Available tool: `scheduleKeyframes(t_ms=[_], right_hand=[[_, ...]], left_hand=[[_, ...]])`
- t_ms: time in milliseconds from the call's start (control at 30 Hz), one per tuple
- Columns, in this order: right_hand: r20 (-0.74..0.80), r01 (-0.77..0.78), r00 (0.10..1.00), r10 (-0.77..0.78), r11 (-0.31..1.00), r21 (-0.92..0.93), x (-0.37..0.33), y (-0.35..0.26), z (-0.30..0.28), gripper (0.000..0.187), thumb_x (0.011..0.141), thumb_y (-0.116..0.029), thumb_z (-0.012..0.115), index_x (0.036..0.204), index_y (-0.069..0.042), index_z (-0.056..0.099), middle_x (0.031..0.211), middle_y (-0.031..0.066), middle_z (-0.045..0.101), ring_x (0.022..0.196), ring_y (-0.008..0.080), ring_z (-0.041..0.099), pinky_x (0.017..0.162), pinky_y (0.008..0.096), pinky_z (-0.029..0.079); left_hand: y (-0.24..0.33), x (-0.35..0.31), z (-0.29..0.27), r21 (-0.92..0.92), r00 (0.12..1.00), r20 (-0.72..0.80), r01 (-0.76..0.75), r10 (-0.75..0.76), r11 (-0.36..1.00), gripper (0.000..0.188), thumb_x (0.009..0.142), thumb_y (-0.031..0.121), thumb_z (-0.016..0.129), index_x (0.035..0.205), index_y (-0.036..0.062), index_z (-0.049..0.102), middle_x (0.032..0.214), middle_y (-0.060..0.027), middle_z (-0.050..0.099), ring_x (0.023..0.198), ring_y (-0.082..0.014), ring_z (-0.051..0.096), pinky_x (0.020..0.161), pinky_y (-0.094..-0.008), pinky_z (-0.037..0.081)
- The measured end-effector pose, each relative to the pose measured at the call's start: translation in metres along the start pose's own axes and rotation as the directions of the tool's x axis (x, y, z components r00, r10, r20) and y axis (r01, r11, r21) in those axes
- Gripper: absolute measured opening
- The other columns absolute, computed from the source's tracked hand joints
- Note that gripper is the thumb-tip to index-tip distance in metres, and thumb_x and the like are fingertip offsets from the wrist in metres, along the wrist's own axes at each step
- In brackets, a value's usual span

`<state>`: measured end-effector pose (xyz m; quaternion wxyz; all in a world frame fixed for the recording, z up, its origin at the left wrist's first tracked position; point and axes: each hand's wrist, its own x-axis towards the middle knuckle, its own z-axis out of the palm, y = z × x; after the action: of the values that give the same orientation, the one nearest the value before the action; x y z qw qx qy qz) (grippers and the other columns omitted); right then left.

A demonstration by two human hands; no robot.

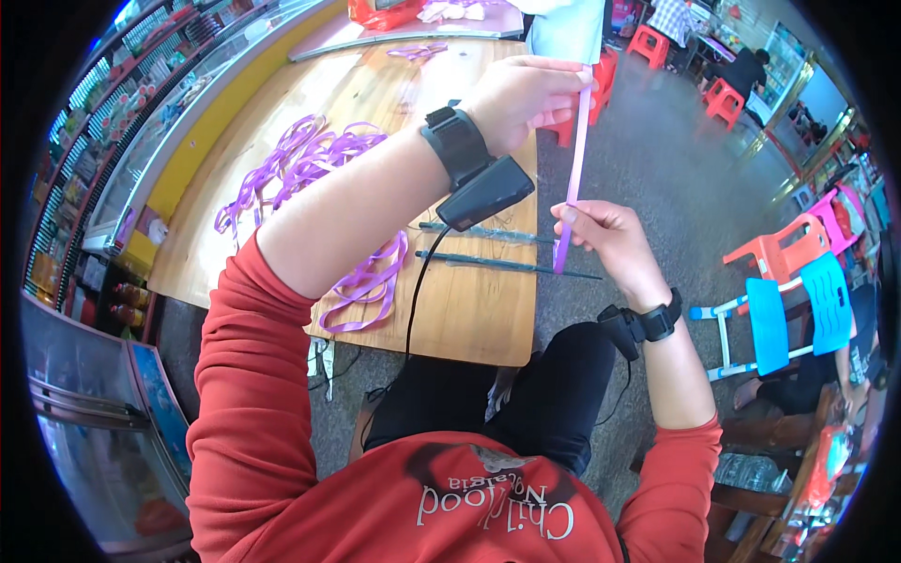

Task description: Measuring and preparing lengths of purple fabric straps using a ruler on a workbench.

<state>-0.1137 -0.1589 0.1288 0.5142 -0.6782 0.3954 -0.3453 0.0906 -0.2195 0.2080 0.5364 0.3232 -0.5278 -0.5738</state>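
A strip of purple ribbon [579, 141] is stretched nearly upright between my hands, past the table's right edge. My left hand [526, 98] pinches its upper end between thumb and fingertips. Lower down, my right hand [610, 235] is closed on the same ribbon with thumb and forefinger, and a short purple end hangs beneath. Two thin dark rods [488, 262] lie across the table's right edge, close to that hanging end. A loose heap of purple ribbon [300, 167] spreads over the table, partly hidden behind my left forearm, with more loops [371, 291] nearer me.
The wooden table [469, 324] stands before me. A black cable [419, 300] runs down from the device on my left wrist. Red stools [723, 101], an orange stool [784, 246] and a blue folding chair [768, 314] stand on the right. Glass-fronted shelves [122, 113] line the left; other people sit far right.
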Motion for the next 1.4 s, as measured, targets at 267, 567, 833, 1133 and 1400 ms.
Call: scheduleKeyframes(t_ms=[267, 567, 833, 1133, 1400], right_hand=[[-0.116, 0.094, 0.99, -0.085, 0.993, 0.072, 0.013, -0.004, 0.004, 0.025, 0.096, -0.025, 0.069, 0.106, -0.003, 0.075, 0.085, -0.0015, 0.071, 0.072, 0.0034, 0.055, 0.067, 0.0202, 0.044], [-0.199, 0.198, 0.959, -0.204, 0.979, -0.052, 0.013, -0.002, 0.007, 0.018, 0.094, -0.015, 0.071, 0.102, 0.001, 0.074, 0.084, 0.0006, 0.071, 0.076, 0.0043, 0.061, 0.07, 0.0208, 0.048], [-0.202, 0.197, 0.958, -0.204, 0.979, -0.058, 0.013, -0.004, 0.01, 0.018, 0.094, -0.016, 0.071, 0.1, 0.001, 0.074, 0.08, -0.0012, 0.07, 0.073, 0.0034, 0.058, 0.066, 0.0209, 0.047], [-0.134, 0.202, 0.97, -0.203, 0.979, -0.024, 0.019, -0.001, 0.002, 0.019, 0.096, -0.021, 0.068, 0.098, -0.003, 0.074, 0.081, -0.004, 0.069, 0.071, 0.0026, 0.053, 0.065, 0.0204, 0.043], [-0.109, 0.122, 0.987, -0.122, 0.992, -0.005, 0.052, 0.008, -0.019, 0.025, 0.092, -0.023, 0.072, 0.105, -0.002, 0.073, 0.085, -0.0022, 0.067, 0.073, 0.0051, 0.052, 0.066, 0.0218, 0.042]], left_hand=[[0.006, -0.001, 0.002, -0.011, 0.998, -0.051, 0.021, -0.021, 1.0, 0.022, 0.094, 0.018, 0.07, 0.112, 0.0062, 0.069, 0.107, -0.0043, 0.072, 0.1, -0.0126, 0.066, 0.093, -0.0281, 0.052], [0.015, -0.003, -0.001, -0.109, 1.0, 0.017, -0.019, 0.021, 0.994, 0.017, 0.092, 0.005, 0.069, 0.109, 0.0056, 0.066, 0.107, -0.0096, 0.071, 0.1, -0.0196, 0.069, 0.093, -0.0329, 0.055], [0.029, -0.004, -0.004, -0.054, 0.986, 0.165, 0.045, -0.036, 0.997, 0.03, 0.097, 0.017, 0.067, 0.122, 0.0062, 0.058, 0.115, -0.0087, 0.068, 0.105, -0.0191, 0.067, 0.096, -0.0346, 0.053], [-0.006, -0.02, -0.007, 0.128, 0.933, 0.256, 0.226, -0.253, 0.966, 0.05, 0.089, 0.045, 0.074, 0.117, 0.0062, 0.06, 0.114, -0.0052, 0.067, 0.104, -0.0141, 0.063, 0.092, -0.0327, 0.049], [-0.052, -0.025, -0.007, 0.696, 0.825, 0.269, 0.191, -0.497, 0.692, 0.029, 0.085, 0.033, 0.078, 0.084, 0.0046, 0.074, 0.073, 0.002, 0.058, 0.065, -0.0073, 0.049, 0.06, -0.023, 0.04]])
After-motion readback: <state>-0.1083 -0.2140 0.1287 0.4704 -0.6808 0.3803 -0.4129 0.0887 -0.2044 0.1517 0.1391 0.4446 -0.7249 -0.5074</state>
